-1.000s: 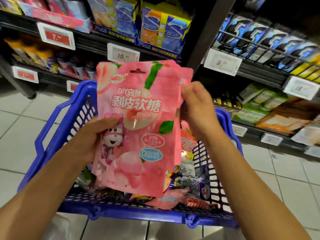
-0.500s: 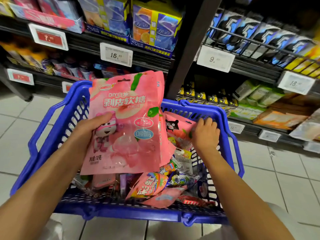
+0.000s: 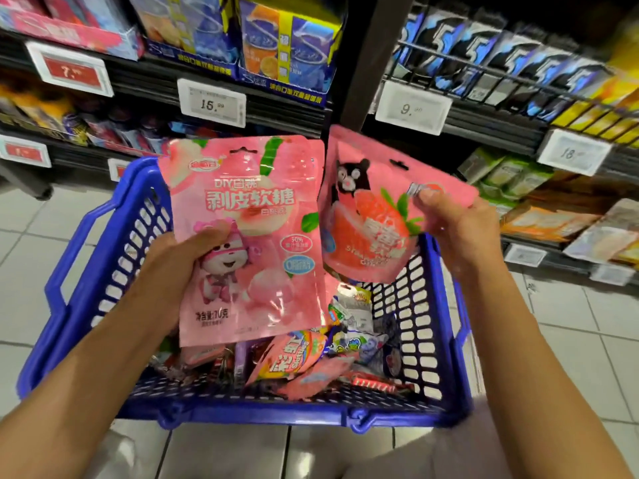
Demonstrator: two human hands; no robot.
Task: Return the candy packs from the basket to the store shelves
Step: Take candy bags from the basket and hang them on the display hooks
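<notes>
Peach pack [image 3: 249,236] — left hand [image 3: 173,271] grips it.

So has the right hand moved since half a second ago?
Yes. The right hand has come up out of the blue basket, holding a strawberry candy pack above the far rim.

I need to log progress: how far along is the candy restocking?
Nothing visibly shelved yet. In hand: the left hand grips a peach candy pack, and the right hand pinches a strawberry candy pack, both above the blue basket. Left: a pile of mixed candy packs in the basket, so most of the job remains.
</notes>
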